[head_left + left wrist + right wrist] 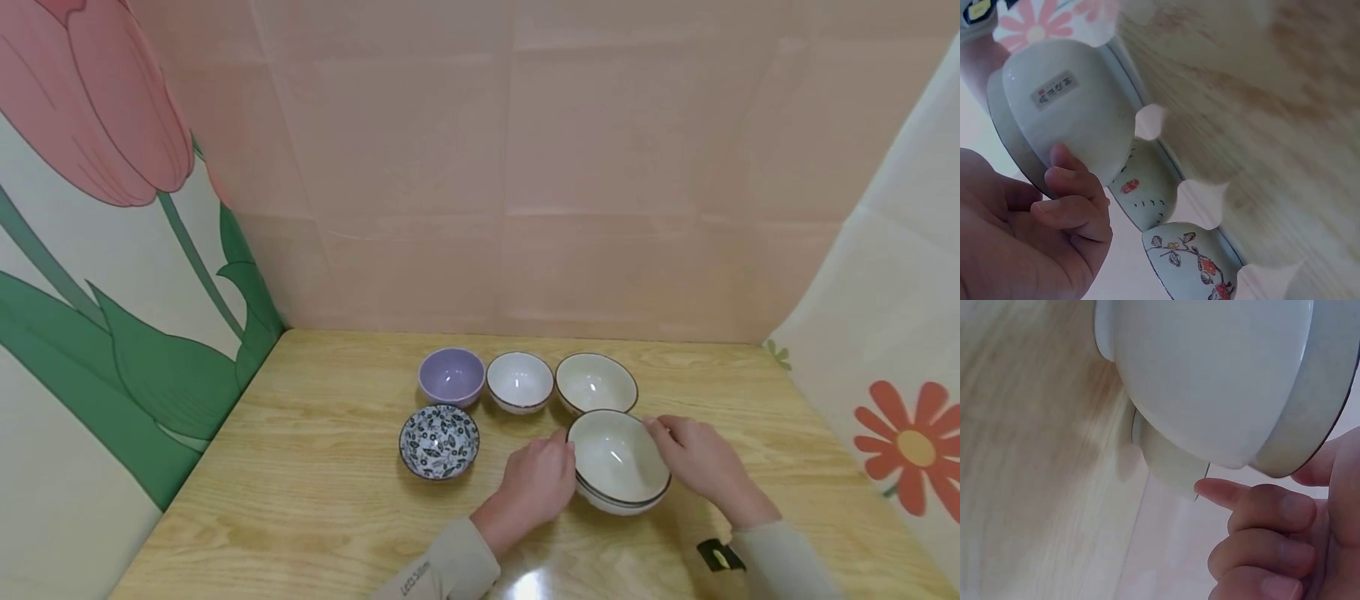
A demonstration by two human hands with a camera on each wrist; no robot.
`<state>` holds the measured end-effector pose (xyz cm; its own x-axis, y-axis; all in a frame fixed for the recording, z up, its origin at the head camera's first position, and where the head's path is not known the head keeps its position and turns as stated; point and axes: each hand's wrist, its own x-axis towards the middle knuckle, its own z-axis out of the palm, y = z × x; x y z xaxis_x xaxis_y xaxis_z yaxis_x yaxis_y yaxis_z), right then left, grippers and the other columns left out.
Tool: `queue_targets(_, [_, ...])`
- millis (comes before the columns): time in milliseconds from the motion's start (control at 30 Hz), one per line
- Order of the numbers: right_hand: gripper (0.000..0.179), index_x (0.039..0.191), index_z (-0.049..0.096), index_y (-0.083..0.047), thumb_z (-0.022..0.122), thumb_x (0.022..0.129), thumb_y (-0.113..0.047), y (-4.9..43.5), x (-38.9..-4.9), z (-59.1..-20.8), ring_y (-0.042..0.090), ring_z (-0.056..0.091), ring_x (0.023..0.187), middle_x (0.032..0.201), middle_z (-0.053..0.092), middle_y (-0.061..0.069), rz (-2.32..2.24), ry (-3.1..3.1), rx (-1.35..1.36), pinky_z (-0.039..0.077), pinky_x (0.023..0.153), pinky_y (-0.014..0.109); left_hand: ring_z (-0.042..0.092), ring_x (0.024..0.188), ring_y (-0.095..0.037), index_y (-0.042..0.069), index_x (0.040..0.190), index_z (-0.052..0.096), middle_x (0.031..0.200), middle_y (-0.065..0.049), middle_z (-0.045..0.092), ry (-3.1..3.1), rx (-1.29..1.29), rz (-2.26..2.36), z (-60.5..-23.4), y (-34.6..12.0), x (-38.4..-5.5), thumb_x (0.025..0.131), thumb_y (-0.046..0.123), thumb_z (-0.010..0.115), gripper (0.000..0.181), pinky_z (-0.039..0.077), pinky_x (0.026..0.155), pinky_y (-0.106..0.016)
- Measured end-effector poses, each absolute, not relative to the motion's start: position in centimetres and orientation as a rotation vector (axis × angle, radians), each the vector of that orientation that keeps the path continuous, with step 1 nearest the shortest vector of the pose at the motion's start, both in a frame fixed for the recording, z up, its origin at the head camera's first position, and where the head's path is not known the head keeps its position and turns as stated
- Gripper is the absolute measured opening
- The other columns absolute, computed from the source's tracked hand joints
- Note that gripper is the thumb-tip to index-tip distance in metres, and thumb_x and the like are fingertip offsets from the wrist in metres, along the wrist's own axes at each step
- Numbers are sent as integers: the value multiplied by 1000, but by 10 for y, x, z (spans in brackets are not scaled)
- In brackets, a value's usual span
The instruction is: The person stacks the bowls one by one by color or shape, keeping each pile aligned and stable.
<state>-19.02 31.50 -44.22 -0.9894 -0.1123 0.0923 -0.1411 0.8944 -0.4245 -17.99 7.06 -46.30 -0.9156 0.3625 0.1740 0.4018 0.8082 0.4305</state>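
A cream bowl (617, 450) with a dark rim sits nested in a slightly lower white bowl (617, 507), at the right of the group. My left hand (536, 477) grips the cream bowl's rim from the left, fingers curled below it. On the opposite side, my right hand (701, 457) pinches the same rim, thumb on top. The left wrist view shows a small label (1054, 89) on the lower bowl's outer wall. In the right wrist view, the cream bowl's side (1310, 419) stands out above the lower bowl, and the fingers (1272, 509) are curled beside it.
Behind the stack is another cream bowl (596, 383), then a white bowl (520, 380) and a purple bowl (452, 377) in a row leftward. A black-and-white patterned bowl (438, 442) stands in front of the purple one. A pink backdrop (510, 208) borders the wooden table (300, 467).
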Motion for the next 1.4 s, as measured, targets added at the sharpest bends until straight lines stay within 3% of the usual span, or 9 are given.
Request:
queue_targets(200, [51,121,65,7,43,107,-36,319,-212,-438,43,66,100,111,69,26,706,-2984,208,52,80,58,70,100,-19,7,132,62,116,-4,72,-2914,-608,-764,-467,69,-181,108,30,38,41,57,76,-36])
queue_targets(433, [51,126,60,6,44,106,-39,324,-242,-435,21,60,74,89,68,12,829,-3004,172,47,60,34,70,101,-19,7,132,62,117,-3,72,-2927,-633,-766,-467,67,-183,108,31,36,43,57,76,-36])
queue_targets(567, [58,132,51,10,44,106,-40,328,-257,-438,22,66,75,92,71,16,920,-3038,142,51,60,33,70,92,-18,9,122,66,104,-3,73,-2941,-643,-738,-466,66,-184,108,31,36,40,56,70,-34])
queue_targets(833, [63,138,42,14,45,106,-39,329,-275,-453,29,69,87,97,70,21,1052,-3093,126,58,64,35,71,95,-19,9,125,65,109,-3,73,-2959,-641,-738,-463,65,-182,108,32,36,41,57,72,-35])
queue_targets(1033, [58,134,45,18,49,105,-33,330,-283,-464,21,67,78,90,70,16,1042,-3105,213,56,62,32,71,93,-20,9,123,66,105,-4,74,-2972,-634,-745,-462,65,-181,108,32,37,40,57,72,-36])
queue_targets(1267, [39,117,58,16,51,104,-20,327,-289,-470,20,63,72,85,68,13,996,-3088,283,52,61,31,71,97,-20,8,128,65,111,-4,73,-2981,-638,-759,-463,65,-183,108,32,36,42,57,75,-36])
queue_targets(1400, [39,120,56,18,48,103,-17,325,-291,-471,21,63,73,88,68,16,1011,-3073,251,53,61,31,70,101,-20,8,132,63,116,-4,72,-2994,-632,-774,-464,65,-183,108,34,35,45,57,78,-37])
